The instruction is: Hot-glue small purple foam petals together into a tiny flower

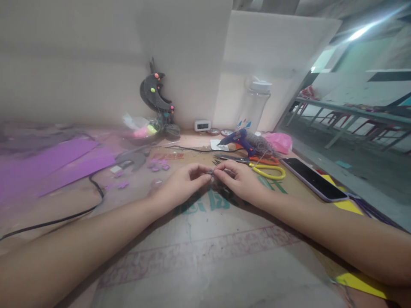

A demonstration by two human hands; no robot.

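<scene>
Fingertips of my left hand (189, 182) and my right hand (239, 179) meet over the middle of the cardboard. Both hands are closed in a pinch on one small grey piece (212, 172), too small and blurred to name further. Just beyond my right hand lie scissors with yellow handles (272, 171), and an orange-handled pair (265, 160) is beside them. A blue glue gun (239, 140) rests behind the scissors. Small purple cut-out shapes (159, 164) lie to the left of my left hand.
Purple sheets (77, 164) and a black cord (99, 192) are at left. A grey crescent ornament (154, 92) stands at the back, with a small white clock (202, 125), a clear bottle (253, 105), grey yarn (261, 143) and a pink bag (279, 142). A phone (314, 179) lies at right.
</scene>
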